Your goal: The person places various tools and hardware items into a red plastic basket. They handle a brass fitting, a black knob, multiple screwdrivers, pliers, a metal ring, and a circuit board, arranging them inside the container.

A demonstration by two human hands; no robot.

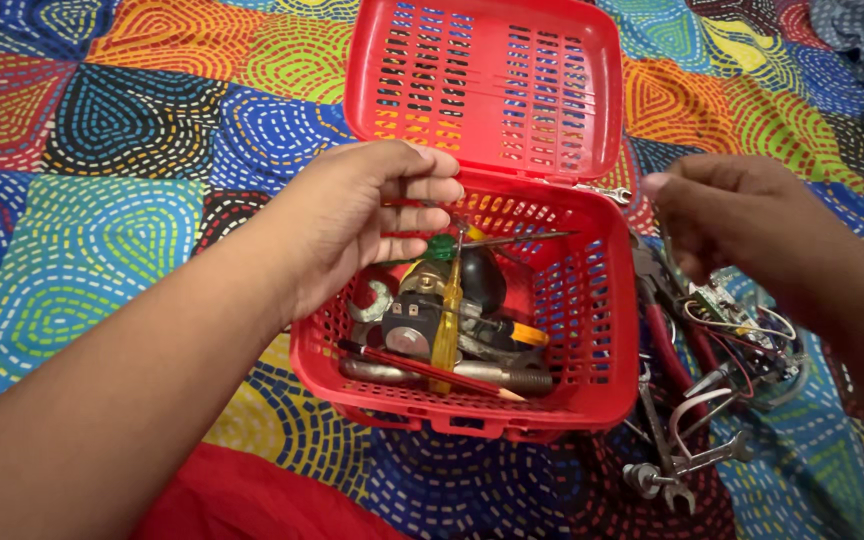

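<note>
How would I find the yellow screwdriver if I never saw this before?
Look in the red basket with the open lid, on the colourful quilt. Below the left hand, the yellow screwdriver stands out: its see-through yellow handle lies over grey metal tools, beside a thin red pencil.

Left hand: bare, no glove, no ring or band showing on the fingers.
Left forearm: bare up to the picture's lower left edge, no sleeve, no watch.
Right hand: bare, no ring or glove visible, right of the red basket.
Right forearm: bare to the picture's edge, no sleeve in view.
</note>
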